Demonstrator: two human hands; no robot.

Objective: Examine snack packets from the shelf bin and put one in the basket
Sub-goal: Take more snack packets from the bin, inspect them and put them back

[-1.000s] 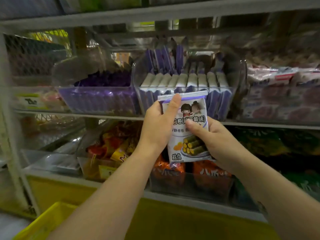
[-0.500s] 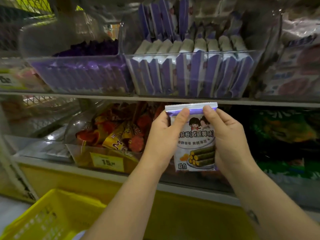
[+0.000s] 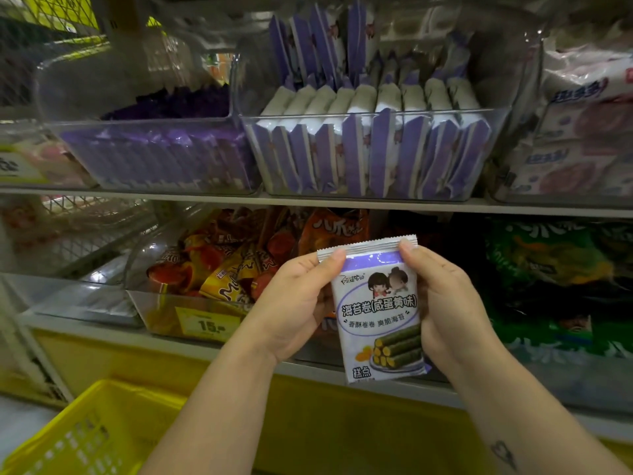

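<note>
A snack packet (image 3: 376, 313), held upright, is gripped between left hand (image 3: 294, 310) and right hand (image 3: 448, 310); the basket (image 3: 85, 437) lies below-left, nearer the left hand.

Both bare forearms rise from the bottom of the frame and converge toward the middle. The left hand (image 3: 296, 305) and the right hand (image 3: 450, 303) grip a snack packet (image 3: 376, 313) upright between them, each thumb pressed on a top corner and the fingers curled behind its sides. A small dark heart-shaped tattoo (image 3: 503, 454) marks the right forearm below the wrist.
</note>
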